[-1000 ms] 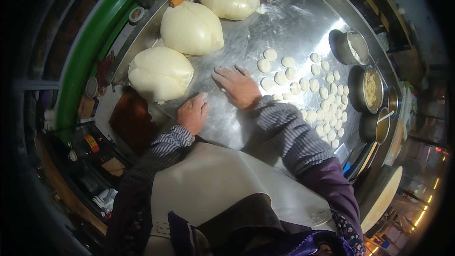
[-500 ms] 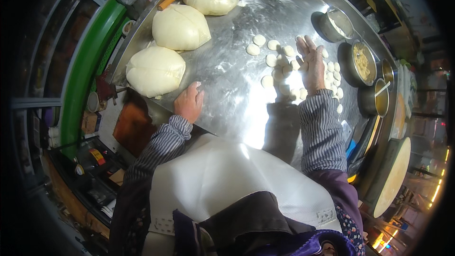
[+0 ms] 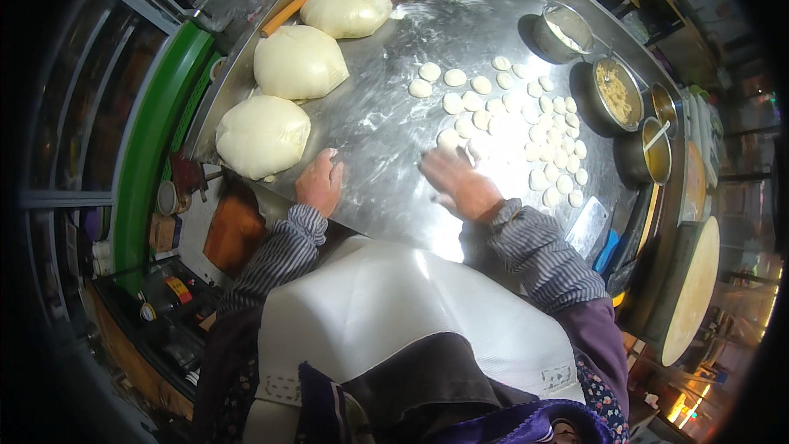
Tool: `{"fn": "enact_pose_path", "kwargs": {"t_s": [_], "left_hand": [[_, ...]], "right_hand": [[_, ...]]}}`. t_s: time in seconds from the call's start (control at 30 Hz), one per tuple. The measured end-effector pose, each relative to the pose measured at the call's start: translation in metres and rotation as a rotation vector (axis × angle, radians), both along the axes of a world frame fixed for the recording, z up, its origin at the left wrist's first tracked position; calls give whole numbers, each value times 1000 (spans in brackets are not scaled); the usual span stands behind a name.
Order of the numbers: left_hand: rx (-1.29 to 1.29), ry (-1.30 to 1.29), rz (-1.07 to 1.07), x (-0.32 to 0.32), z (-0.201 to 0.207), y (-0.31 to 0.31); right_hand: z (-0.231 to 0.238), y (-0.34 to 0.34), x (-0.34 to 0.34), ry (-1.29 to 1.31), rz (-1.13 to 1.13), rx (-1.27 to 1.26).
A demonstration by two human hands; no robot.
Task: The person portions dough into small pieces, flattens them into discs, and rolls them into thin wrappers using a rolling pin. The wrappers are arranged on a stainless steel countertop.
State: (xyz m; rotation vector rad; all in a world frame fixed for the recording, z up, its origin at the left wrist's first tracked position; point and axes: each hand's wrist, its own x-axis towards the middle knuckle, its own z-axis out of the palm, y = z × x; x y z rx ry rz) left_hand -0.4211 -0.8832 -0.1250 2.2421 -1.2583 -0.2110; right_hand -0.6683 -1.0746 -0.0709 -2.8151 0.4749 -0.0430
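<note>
My left hand (image 3: 320, 183) rests curled on the floured steel table (image 3: 374, 127), just right of the nearest big dough mound (image 3: 261, 136). My right hand (image 3: 457, 181) lies flat on the table, fingers spread, blurred by motion, at the near edge of several small dough pieces (image 3: 526, 127). I cannot see anything under its palm. Two more large dough mounds (image 3: 300, 62) (image 3: 348, 10) lie farther along the table's left side.
Round metal pots stand along the right rim: one with white contents (image 3: 561, 31), one with a crumbly filling (image 3: 618, 92), one with a utensil in it (image 3: 649, 148). A cleaver (image 3: 588, 228) lies near my right sleeve. A round griddle (image 3: 689, 289) sits at right. A wooden rolling pin (image 3: 288, 11) lies beside the mounds.
My right hand has drawn back from the far dough pieces toward me and now lies flat at the near edge of the pile. The left hand has stayed put.
</note>
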Motion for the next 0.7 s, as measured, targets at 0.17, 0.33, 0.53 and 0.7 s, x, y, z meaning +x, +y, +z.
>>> {"fn": "enact_pose_path", "kwargs": {"t_s": [0.17, 0.33, 0.53, 0.7], "left_hand": [[-7, -2, -5, 1, -3, 1], [-24, 0, -20, 1, -1, 0], [89, 75, 13, 4, 0, 2], [13, -198, -36, -23, 3, -12]], "right_hand": [[-14, -4, -21, 96, -219, 6], [-7, 39, -65, 213, 284, 160], [-25, 27, -150, 41, -673, -186], [-42, 73, -141, -193, -1179, -172]]}}
